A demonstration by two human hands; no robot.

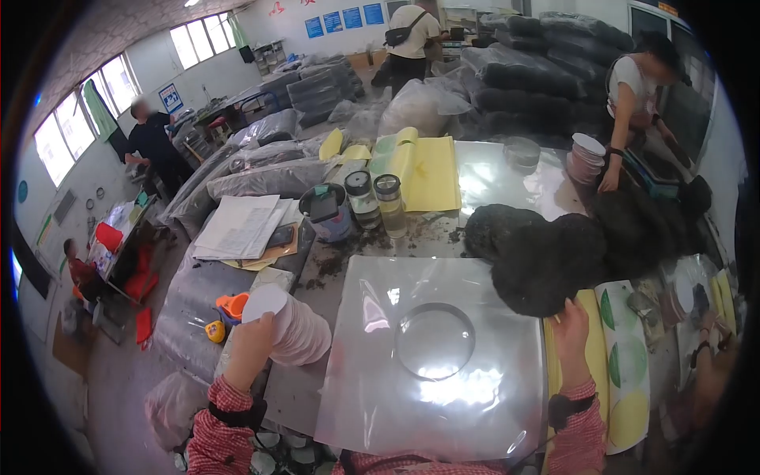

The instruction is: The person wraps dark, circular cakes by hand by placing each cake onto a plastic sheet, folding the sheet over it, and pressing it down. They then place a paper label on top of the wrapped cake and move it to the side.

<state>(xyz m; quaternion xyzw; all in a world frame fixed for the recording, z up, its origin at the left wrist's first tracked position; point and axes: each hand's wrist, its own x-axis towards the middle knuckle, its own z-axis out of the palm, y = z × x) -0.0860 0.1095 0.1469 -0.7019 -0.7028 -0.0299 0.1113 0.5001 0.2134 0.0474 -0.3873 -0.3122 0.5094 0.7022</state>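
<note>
My left hand (pixel 251 348) is closed at the edge of the top white paper disc (pixel 265 303) on a leaning stack of discs (pixel 305 336). My right hand (pixel 571 336) has its fingers closed at the near edge of a dark, fuzzy round pad (pixel 532 277), one of several in an overlapping pile. Between my hands lies a clear plastic sheet (pixel 372 396), and a thin transparent ring (pixel 400 340) sits on it.
Left are orange-handled scissors (pixel 232 305), a yellow tape measure (pixel 214 331), papers (pixel 237 226) and a phone (pixel 281 236). Two lidded bottles (pixel 390 207) and a bucket (pixel 328 226) stand behind the sheet. Right are green-printed sheets (pixel 625 356). A co-worker (pixel 633 95) reaches toward dark pads.
</note>
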